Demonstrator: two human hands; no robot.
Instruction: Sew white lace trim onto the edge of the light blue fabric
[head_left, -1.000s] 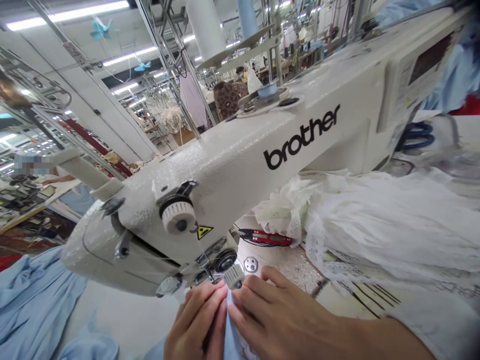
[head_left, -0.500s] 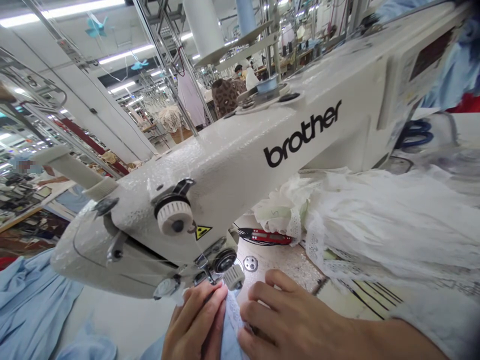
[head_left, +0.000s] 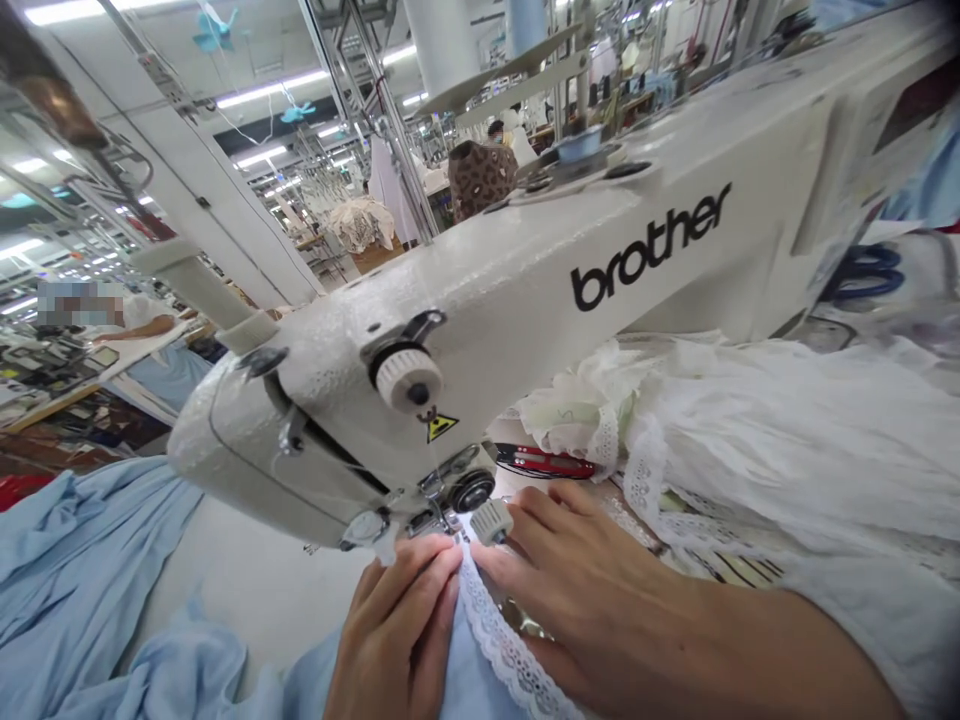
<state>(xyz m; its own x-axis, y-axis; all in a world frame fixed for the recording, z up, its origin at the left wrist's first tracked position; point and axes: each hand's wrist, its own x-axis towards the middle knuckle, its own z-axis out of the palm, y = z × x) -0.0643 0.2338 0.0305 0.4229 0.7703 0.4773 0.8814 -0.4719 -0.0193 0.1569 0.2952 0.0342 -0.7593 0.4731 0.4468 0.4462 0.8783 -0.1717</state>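
My left hand (head_left: 409,620) is closed, its fingers pressed together on light blue fabric (head_left: 476,675) just in front of the needle area. A white lace trim (head_left: 499,640) lies along the fabric's edge and runs up to the presser foot (head_left: 450,522) of a white sewing machine (head_left: 495,290). My right hand (head_left: 592,580) is spread on the other side of the lace. One stretched finger reaches the trim close to the foot, and others lie beside the machine's pale knob. Beneath that hand, a shiny metal part (head_left: 529,620) partly shows.
White lace-edged garments (head_left: 765,430) are heaped at the right. Red-handled snips (head_left: 547,461) lie behind the needle area, and blue scissors handles (head_left: 870,270) near the machine's base. More light blue cloth (head_left: 82,570) covers the left side. A person (head_left: 127,310) sits farther back.
My right hand has shifted forward, its curled fingers now stretched out toward the foot. More of the lace shows between my hands. The camera view has shifted, so the machine appears farther right.
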